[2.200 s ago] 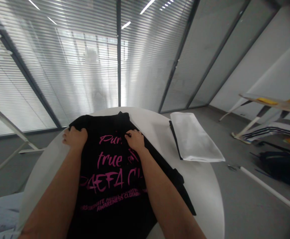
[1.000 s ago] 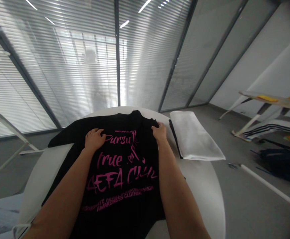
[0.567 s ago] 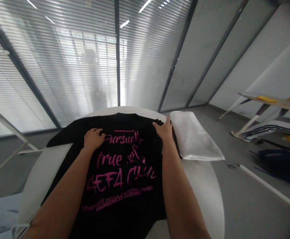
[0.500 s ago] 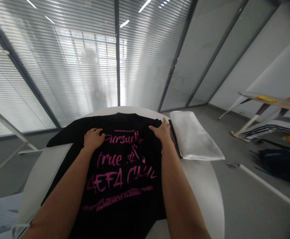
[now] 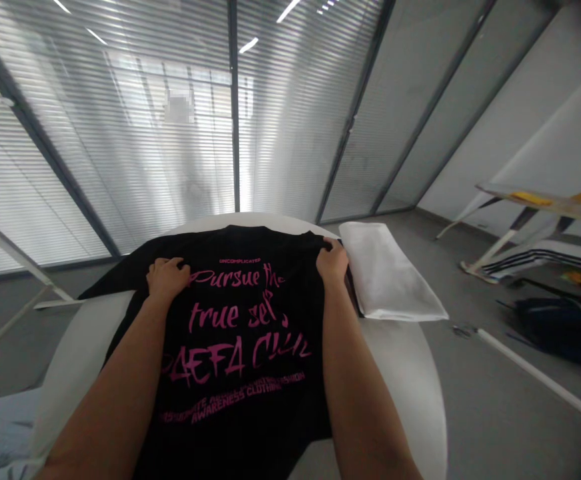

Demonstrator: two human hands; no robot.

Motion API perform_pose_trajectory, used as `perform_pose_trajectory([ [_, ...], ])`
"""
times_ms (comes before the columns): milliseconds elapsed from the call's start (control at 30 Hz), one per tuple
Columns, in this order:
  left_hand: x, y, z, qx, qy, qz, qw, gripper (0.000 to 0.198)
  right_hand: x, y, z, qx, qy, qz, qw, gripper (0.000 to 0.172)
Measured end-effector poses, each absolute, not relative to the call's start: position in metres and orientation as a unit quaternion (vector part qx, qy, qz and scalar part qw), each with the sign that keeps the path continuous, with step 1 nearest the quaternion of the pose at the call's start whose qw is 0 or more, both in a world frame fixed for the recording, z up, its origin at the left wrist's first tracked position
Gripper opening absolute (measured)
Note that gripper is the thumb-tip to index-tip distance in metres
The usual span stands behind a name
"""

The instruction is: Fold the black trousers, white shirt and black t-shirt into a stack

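The fingers of the person's right hand are drawing together, thumb against forefinger, and seem to be gripping the black shirt at its far right edge; half a second ago they were spreading wide over that spot. The left hand is curling its fingers loosely on the upper left of the cloth, a little farther left than it was resting then, and I can't tell whether they are pinching a fold or only pressing. The shirt is lying print-side up on the round white counter, its top pointing away from the person and one sleeve stretching out to the left. The pink print is showing far more fully than two seconds ago, when the right side was bunching over it, so I'd judge the cloth is coming flat, though the lower lines are still looking rippled. Just beyond the right hand, a folded white sheet is resting on something dark and overhanging the counter's edge. Behind it all, pale blinds are letting in a greyish light.
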State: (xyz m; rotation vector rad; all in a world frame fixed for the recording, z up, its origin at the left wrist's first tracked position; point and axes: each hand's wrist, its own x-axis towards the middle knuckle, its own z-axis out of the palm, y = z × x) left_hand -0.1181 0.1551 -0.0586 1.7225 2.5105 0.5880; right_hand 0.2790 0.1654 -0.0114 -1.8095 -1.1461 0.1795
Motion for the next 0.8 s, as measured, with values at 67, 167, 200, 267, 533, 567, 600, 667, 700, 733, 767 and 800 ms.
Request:
perform_pose_trajectory([
  [67,-0.120,0.155,-0.059,0.551,0.812,0.192,0.022,0.051,0.284,0.168,-0.009,-0.709,-0.443,0.061,0.546,0.043],
  [167,-0.125,0.155,-0.058,0.543,0.816,0.196,0.024,0.051,0.291,0.175,-0.014,-0.662,-0.386,0.081,0.637,0.045],
  [200,-0.127,0.155,-0.057,0.538,0.820,0.197,0.026,0.050,0.293,0.178,-0.016,-0.652,-0.370,0.088,0.656,0.047],
  [267,-0.132,0.154,-0.056,0.521,0.829,0.199,0.032,0.050,0.295,0.180,-0.021,-0.641,-0.354,0.094,0.674,0.048],
  [533,-0.136,0.151,-0.054,0.492,0.846,0.204,0.020,0.051,0.276,0.164,-0.019,-0.729,-0.393,0.062,0.557,0.039],
  [567,-0.134,0.151,-0.055,0.496,0.844,0.202,0.014,0.053,0.273,0.161,-0.018,-0.748,-0.402,0.072,0.524,0.041],
  [600,-0.133,0.150,-0.055,0.499,0.843,0.200,0.008,0.053,0.271,0.159,-0.017,-0.763,-0.413,0.080,0.491,0.043],
  [667,-0.131,0.150,-0.056,0.503,0.841,0.197,0.002,0.054,0.268,0.155,-0.016,-0.780,-0.442,0.073,0.437,0.049],
  [700,-0.130,0.150,-0.056,0.503,0.842,0.196,0.000,0.054,0.267,0.154,-0.015,-0.782,-0.455,0.056,0.422,0.051],
  [733,-0.129,0.150,-0.056,0.503,0.842,0.195,-0.001,0.054,0.265,0.153,-0.015,-0.781,-0.464,0.033,0.416,0.051],
  [767,-0.128,0.150,-0.056,0.503,0.842,0.194,-0.002,0.053,0.262,0.152,-0.013,-0.778,-0.470,0.008,0.417,0.050],
  [800,-0.127,0.150,-0.056,0.503,0.842,0.193,-0.002,0.053,0.259,0.152,-0.012,-0.771,-0.479,-0.011,0.419,0.046],
])
